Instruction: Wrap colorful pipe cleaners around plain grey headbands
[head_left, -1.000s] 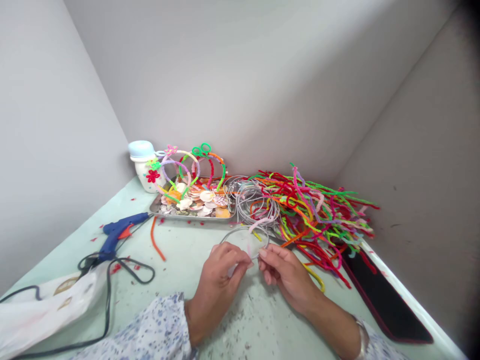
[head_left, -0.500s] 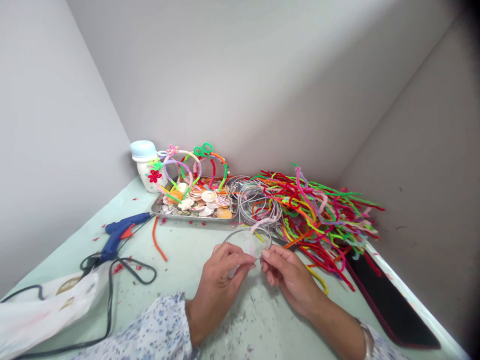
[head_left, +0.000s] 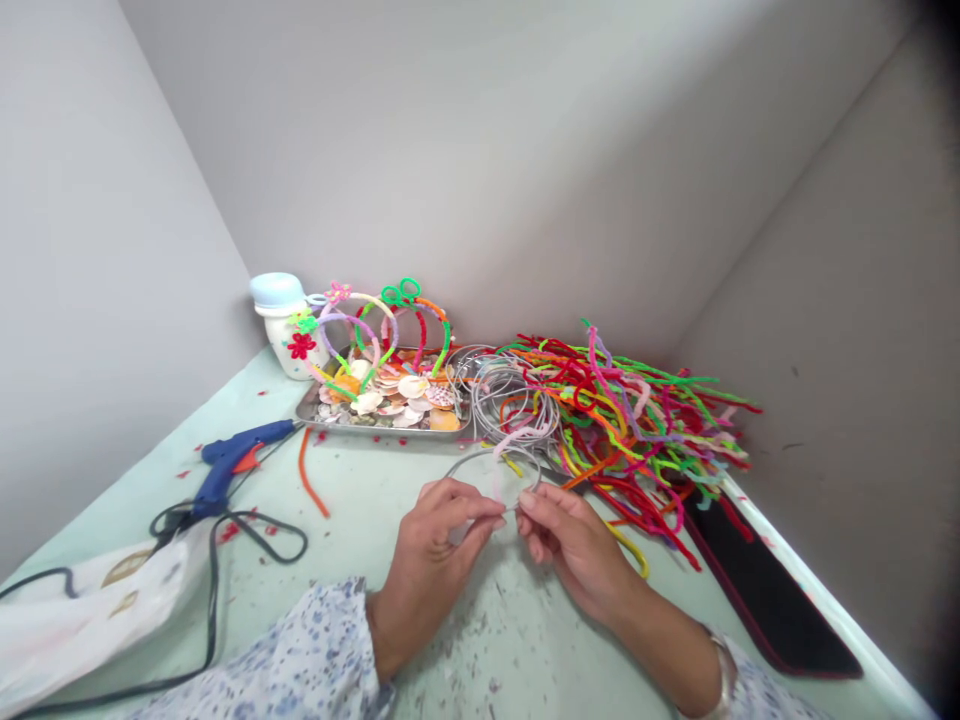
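My left hand [head_left: 442, 545] and my right hand [head_left: 574, 545] are close together over the middle of the table. Each pinches a part of a thin grey wire ring [head_left: 472, 456], whose loop arches up behind my fingertips. A pale pink pipe cleaner [head_left: 517, 437] lies across the loop, one end hanging towards my left fingertips; whether they also hold it I cannot tell. Just behind is a heap of coiled grey wire rings [head_left: 487, 410].
A metal tray [head_left: 390, 431] of shells holds colourful pipe-cleaner hoops. A white jar [head_left: 281, 330] stands behind left. Left are a blue glue gun [head_left: 225, 470], its cord and a white bag [head_left: 97, 620]. Right are tangled pipe cleaners [head_left: 637, 410] and a black strip [head_left: 772, 600].
The view has shifted slightly, so everything sits a little further left. Both hands keep their pinch, and the pink pipe cleaner by my left fingertips has moved slightly.
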